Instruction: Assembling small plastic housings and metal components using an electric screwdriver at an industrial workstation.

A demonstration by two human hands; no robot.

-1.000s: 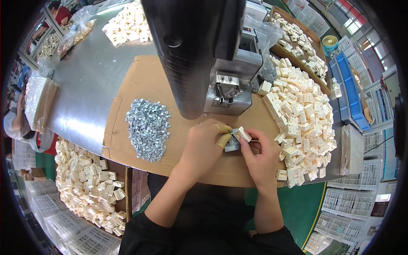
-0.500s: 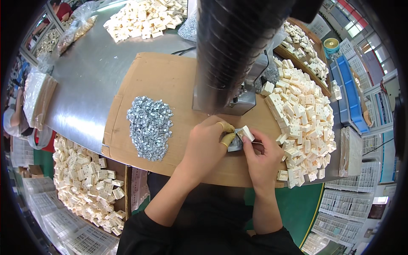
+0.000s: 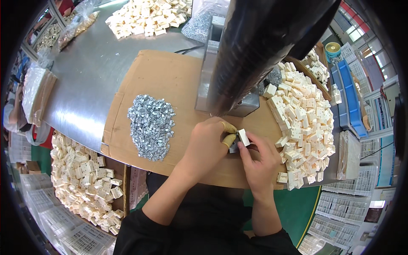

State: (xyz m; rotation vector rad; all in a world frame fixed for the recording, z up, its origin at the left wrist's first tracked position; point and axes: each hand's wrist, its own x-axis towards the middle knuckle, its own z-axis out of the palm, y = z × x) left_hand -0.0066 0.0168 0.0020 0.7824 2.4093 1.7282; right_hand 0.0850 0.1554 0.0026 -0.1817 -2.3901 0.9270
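My right hand [image 3: 261, 163] pinches a small cream plastic block [image 3: 244, 137] between thumb and fingers, holding it tilted above the cardboard sheet [image 3: 174, 76]. My left hand [image 3: 206, 144], with yellow finger cots on its thumb and a finger, is closed right beside the block's left side. Whatever its fingertips grip is too small and hidden to name. Under the fingers, a grey metal piece [image 3: 234, 147] shows in part. Left of my left hand lies a heap of small silvery metal clips [image 3: 151, 127]. A large pile of cream blocks [image 3: 304, 127] sits close to my right hand.
A metal machine [image 3: 207, 72] stands just beyond my hands, with a thick black cylinder [image 3: 255, 51] looming over them. More cream blocks lie heaped on the far table [image 3: 148, 17] and in a box [image 3: 85, 182] at lower left. Blue crates [image 3: 350, 93] stand at right.
The cream block has turned in my right fingers and now stands steeper. My left hand keeps nearly the same place. The machine and cylinder appear shifted right as the view moves slightly.
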